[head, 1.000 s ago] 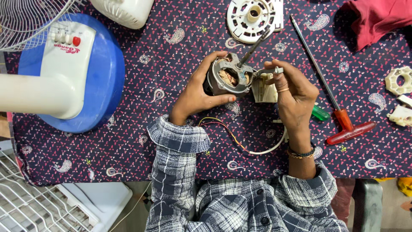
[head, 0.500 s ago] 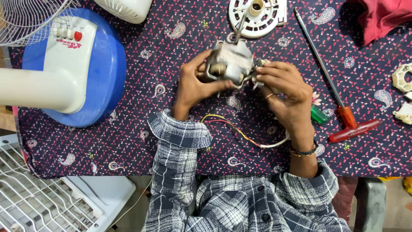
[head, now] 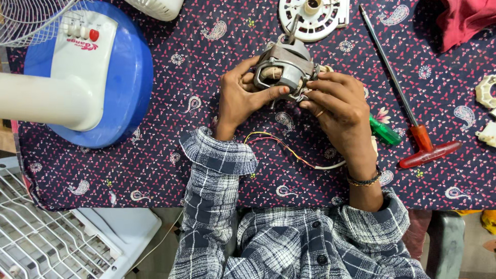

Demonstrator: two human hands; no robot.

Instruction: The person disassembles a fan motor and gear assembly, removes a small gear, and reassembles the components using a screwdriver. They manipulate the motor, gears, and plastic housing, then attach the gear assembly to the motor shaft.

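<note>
A grey metal fan motor [head: 285,67] with copper windings and a shaft pointing away from me is held above the patterned cloth [head: 206,155]. My left hand [head: 240,95] grips its left side, thumb across the front. My right hand [head: 338,106] grips its right side, fingers curled over the casing. Coloured wires in a white sheath [head: 289,150] trail from the motor between my forearms. Both sleeves are plaid.
A blue and white fan base [head: 88,72] with its stand lies at the left. A white round motor cover [head: 315,18] sits at the top. A red-handled screwdriver [head: 413,124], a green handle [head: 385,132], red cloth [head: 465,18] and white parts [head: 485,93] lie right. A white fan grille [head: 46,237] lies below left.
The motor has been turned in my hands from its open face toward me to its side up, and lifted away from me. Both hands shifted their grip around it.
</note>
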